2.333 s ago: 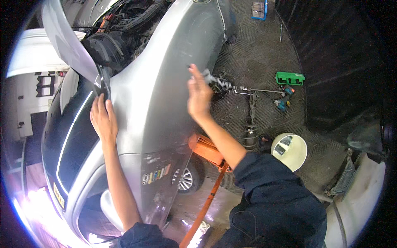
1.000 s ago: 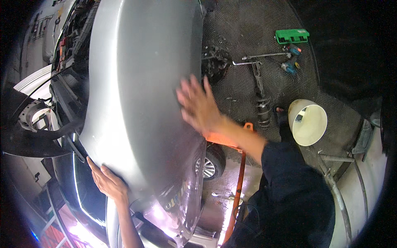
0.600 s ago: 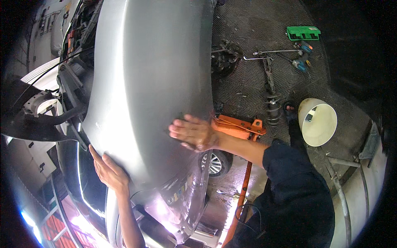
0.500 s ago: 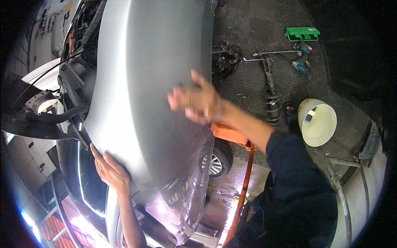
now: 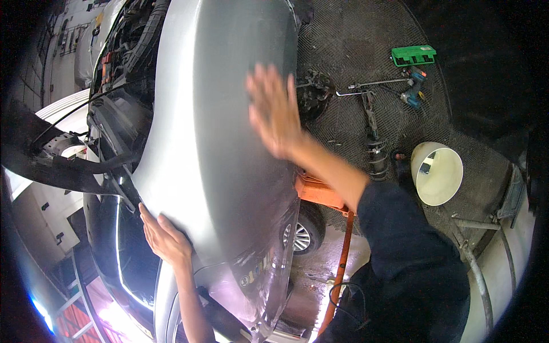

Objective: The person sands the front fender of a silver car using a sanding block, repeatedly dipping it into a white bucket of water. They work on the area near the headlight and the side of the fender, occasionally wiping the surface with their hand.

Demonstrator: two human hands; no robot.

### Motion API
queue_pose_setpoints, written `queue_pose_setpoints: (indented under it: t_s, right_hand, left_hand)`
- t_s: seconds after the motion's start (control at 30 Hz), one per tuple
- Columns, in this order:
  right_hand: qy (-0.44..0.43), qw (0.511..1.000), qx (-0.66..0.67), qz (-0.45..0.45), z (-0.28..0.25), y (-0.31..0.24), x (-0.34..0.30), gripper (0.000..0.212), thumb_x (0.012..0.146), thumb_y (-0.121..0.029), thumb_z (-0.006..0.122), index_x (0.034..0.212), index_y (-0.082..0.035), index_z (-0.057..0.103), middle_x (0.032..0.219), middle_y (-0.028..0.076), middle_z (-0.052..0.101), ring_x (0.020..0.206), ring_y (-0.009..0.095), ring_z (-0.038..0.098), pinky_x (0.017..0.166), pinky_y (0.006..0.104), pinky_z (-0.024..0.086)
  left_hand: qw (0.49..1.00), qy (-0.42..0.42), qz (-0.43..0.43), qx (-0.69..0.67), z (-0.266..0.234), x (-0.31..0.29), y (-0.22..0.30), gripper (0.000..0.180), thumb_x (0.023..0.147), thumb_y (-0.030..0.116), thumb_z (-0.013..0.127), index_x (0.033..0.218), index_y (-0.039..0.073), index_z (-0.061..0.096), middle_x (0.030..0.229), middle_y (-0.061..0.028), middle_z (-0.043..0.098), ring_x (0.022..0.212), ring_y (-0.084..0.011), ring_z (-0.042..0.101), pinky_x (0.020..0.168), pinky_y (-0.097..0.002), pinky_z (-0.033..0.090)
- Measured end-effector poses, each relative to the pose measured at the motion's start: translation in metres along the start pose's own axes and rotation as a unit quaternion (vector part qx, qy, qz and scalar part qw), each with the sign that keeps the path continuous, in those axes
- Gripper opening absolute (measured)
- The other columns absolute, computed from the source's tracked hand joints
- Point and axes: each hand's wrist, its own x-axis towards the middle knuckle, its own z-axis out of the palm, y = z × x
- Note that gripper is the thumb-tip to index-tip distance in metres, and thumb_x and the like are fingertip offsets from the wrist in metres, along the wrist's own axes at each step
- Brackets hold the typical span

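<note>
A silver car fender (image 5: 229, 148) fills the middle of the view, its upper face dull and smooth. My left hand (image 5: 167, 239) lies on the fender's rear edge next to the windshield base, its fingers stretched out and holding nothing. My right hand (image 5: 273, 114) is over the fender's outer side, palm toward the panel and fingers apart, with some blur. Nothing shows in it, though whether the palm touches the metal is hard to tell. An open engine bay (image 5: 128, 40) is beyond the fender on the left.
An orange jack (image 5: 320, 191) stands beside the car near a wheel (image 5: 302, 234). On the dark mat lie a coil-spring strut (image 5: 377, 157), a teal cordless power tool (image 5: 410, 98), a long-handled wrench (image 5: 380, 83) and a green case (image 5: 413, 55). A cream bucket (image 5: 437, 174) lies tipped at right.
My right hand has moved up the fender and its fingers have straightened, palm turned to the panel. My left hand stays on the rear edge. The whole view has shifted slightly.
</note>
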Motion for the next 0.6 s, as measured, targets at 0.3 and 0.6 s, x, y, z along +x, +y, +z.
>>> queue_pose_setpoints:
  t_s: [0.3,0.6]
  right_hand:
    - [-0.077,0.993,0.021,0.090,-0.004,-0.026,-0.058,0.070,0.108,-0.041,0.028,0.163,-0.001,0.009,0.171,0.019,-0.001,0.158,0.037,-0.001,0.125,0.0593,-0.001]
    - [0.071,0.993,0.038,0.080,-0.055,0.087,0.112,0.069,0.109,-0.047,0.028,0.163,-0.005,0.018,0.172,0.014,0.010,0.159,0.029,0.008,0.128,0.0516,0.005]
  left_hand:
    - [0.999,-0.018,-0.028,0.014,0.002,0.002,0.004,0.059,0.110,0.035,0.027,0.157,-0.001,0.032,0.148,-0.0289,0.050,0.135,-0.0442,0.050,0.116,-0.0487,0.035]
    - [0.999,-0.026,-0.021,0.006,0.005,0.010,0.015,0.059,0.111,0.037,0.026,0.158,0.001,0.031,0.149,-0.0276,0.049,0.137,-0.0427,0.048,0.118,-0.0490,0.033]
